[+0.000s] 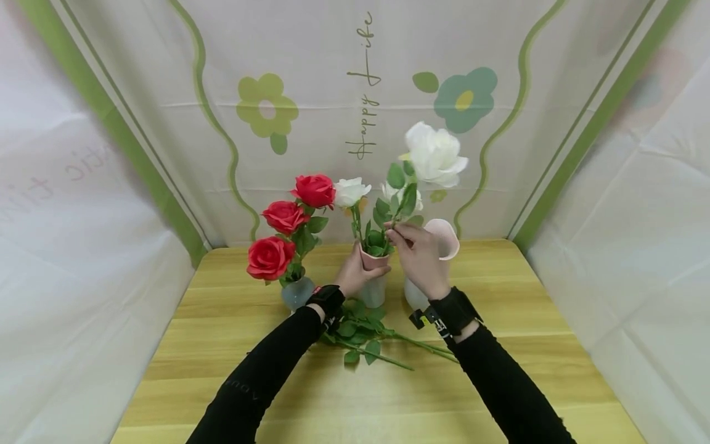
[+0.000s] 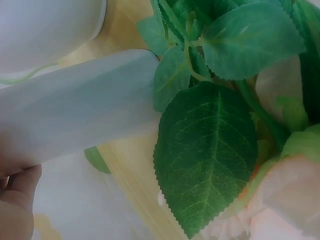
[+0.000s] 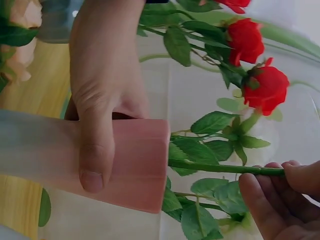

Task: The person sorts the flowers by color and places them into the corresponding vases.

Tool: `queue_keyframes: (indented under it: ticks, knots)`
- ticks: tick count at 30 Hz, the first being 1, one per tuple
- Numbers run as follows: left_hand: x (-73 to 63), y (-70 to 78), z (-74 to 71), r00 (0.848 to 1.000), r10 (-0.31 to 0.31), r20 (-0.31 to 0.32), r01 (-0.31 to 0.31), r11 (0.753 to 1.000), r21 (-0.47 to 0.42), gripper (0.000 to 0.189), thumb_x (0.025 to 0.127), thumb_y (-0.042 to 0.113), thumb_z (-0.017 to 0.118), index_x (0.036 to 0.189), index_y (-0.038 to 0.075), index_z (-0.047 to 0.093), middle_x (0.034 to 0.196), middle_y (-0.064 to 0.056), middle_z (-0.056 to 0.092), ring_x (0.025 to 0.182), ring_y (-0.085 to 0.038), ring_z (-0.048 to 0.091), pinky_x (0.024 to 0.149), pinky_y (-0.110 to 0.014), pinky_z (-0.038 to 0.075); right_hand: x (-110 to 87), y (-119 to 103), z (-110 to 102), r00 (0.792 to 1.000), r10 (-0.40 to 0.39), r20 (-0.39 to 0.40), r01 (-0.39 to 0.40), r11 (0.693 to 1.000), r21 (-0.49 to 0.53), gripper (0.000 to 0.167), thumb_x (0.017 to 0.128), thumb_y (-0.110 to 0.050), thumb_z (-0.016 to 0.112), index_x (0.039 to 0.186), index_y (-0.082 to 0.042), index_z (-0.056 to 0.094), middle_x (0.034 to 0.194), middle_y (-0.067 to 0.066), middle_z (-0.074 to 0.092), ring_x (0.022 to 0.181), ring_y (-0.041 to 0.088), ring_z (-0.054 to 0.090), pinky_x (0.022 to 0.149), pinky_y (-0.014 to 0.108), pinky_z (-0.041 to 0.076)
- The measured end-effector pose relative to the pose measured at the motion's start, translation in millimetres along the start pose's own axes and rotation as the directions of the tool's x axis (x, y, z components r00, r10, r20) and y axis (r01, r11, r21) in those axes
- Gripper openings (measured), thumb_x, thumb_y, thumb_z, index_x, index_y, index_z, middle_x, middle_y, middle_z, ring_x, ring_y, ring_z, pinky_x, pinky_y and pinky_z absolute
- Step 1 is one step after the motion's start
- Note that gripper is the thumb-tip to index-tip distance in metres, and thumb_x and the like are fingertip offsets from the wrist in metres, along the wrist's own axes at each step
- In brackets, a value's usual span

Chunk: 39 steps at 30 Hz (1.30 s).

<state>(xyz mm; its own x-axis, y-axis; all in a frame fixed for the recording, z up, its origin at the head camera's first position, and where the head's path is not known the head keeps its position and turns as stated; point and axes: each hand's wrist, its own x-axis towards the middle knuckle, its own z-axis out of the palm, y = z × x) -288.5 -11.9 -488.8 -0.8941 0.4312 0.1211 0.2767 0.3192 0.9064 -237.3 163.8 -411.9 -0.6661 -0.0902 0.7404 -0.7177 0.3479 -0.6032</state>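
My left hand [image 1: 354, 271] grips a tapered vase [image 1: 374, 293], pink at the rim and pale below, just under its mouth. In the right wrist view the left thumb lies along the pink part of the vase [image 3: 140, 167]. My right hand [image 1: 423, 262] pinches the green stem [image 3: 225, 169] of a large white rose [image 1: 435, 154] above the vase; the stem's lower end is hidden inside the mouth. Two more white roses, one a smaller white rose [image 1: 350, 192] on the left, rise around it with green leaves.
Red roses [image 1: 270, 258] stand in a blue-grey vase [image 1: 297, 292] on the left. Right of the held vase is another vase with a pink mouth [image 1: 444, 237], partly behind my right hand. Leafy stems [image 1: 360, 336] lie on the wooden table [image 1: 310, 394] beneath my forearms. Peach-coloured petals [image 2: 290, 195] show in the left wrist view.
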Motion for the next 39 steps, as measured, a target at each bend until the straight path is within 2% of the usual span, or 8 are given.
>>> queue_keyframes:
  ticks: [3,6,12,17,21,26,34,39]
  knots:
    - [-2.2,0.9,-0.6,1.000,0.012,0.014,-0.012,1.000,-0.007,0.099,0.086,0.049,0.073,0.155,0.011,0.013,0.131,-0.010,0.052,0.114,-0.023,0.056,0.092,-0.035,0.048,7.9,-28.7,0.2,0.998,-0.003,0.066,0.009,0.995,-0.100,0.019,0.101,-0.010,0.058,0.112,-0.003,0.072,0.118,0.012,0.065,0.086,0.023,0.062,0.067,0.033,0.043]
    - [-3.6,1.8,-1.0,0.999,0.049,0.011,-0.049,0.999,-0.008,0.101,0.085,0.054,0.072,0.156,0.013,0.012,0.132,-0.011,0.052,0.113,-0.022,0.057,0.090,-0.035,0.049,12.1,-33.9,3.3,0.995,0.013,0.100,0.003,0.987,-0.161,0.019,0.101,-0.006,0.057,0.113,-0.002,0.071,0.118,0.011,0.065,0.089,0.021,0.062,0.066,0.031,0.038]
    - [-3.0,0.1,-1.2,1.000,0.019,0.014,-0.019,1.000,-0.016,0.119,0.082,0.058,0.072,0.158,0.014,-0.007,0.128,-0.011,0.054,0.109,-0.020,0.059,0.087,-0.035,0.051,16.4,-35.0,7.6,0.993,0.013,0.120,0.012,0.979,-0.205,0.022,0.101,-0.006,0.058,0.118,-0.001,0.070,0.118,0.010,0.066,0.097,0.020,0.063,0.071,0.029,0.046]
    - [-0.8,-3.9,-1.2,0.999,0.016,0.036,-0.016,1.000,0.004,0.117,0.086,0.053,0.071,0.156,0.006,-0.010,0.116,-0.006,0.060,0.103,-0.017,0.061,0.087,-0.031,0.051,14.0,-31.8,10.9,0.986,0.068,0.150,-0.032,0.973,-0.230,0.021,0.099,-0.004,0.060,0.117,0.000,0.070,0.113,0.013,0.066,0.093,0.021,0.064,0.072,0.030,0.049]
    - [-0.2,-5.2,-1.8,0.999,0.028,0.031,-0.029,0.999,0.035,0.107,0.087,0.052,0.070,0.157,0.007,0.003,0.112,-0.005,0.060,0.101,-0.016,0.062,0.085,-0.030,0.051,7.1,-29.9,13.4,0.976,0.152,0.155,-0.100,0.948,-0.301,0.016,0.099,-0.007,0.062,0.109,0.001,0.071,0.107,0.013,0.064,0.091,0.021,0.062,0.075,0.031,0.050]
    - [1.2,-4.1,-1.8,0.999,0.040,-0.001,-0.040,0.998,0.053,0.084,0.088,0.042,0.074,0.148,0.010,0.025,0.111,-0.007,0.059,0.099,-0.018,0.062,0.081,-0.032,0.053,-2.5,-34.0,15.4,0.976,0.200,0.090,-0.154,0.917,-0.367,0.009,0.092,-0.005,0.070,0.096,0.003,0.073,0.097,0.014,0.064,0.088,0.026,0.062,0.075,0.036,0.051]
    - [-0.8,-0.3,-2.7,0.996,0.085,-0.025,-0.083,0.995,0.048,0.088,0.090,0.023,0.077,0.153,0.009,0.018,0.131,-0.016,0.054,0.112,-0.027,0.058,0.091,-0.039,0.051,-18.1,-35.2,18.8,0.990,0.128,0.067,-0.090,0.911,-0.403,0.009,0.093,-0.006,0.069,0.087,0.000,0.067,0.086,0.014,0.062,0.081,0.030,0.058,0.064,0.038,0.043]
    - [-0.7,0.2,-1.5,0.995,0.097,-0.021,-0.096,0.993,0.062,0.084,0.090,0.019,0.076,0.152,0.009,0.020,0.141,-0.016,0.047,0.123,-0.027,0.052,0.098,-0.040,0.047,-35.1,-38.2,17.3,0.981,0.174,0.082,-0.128,0.908,-0.400,0.017,0.092,-0.002,0.068,0.105,0.008,0.070,0.087,0.017,0.060,0.083,0.032,0.055,0.070,0.039,0.043]
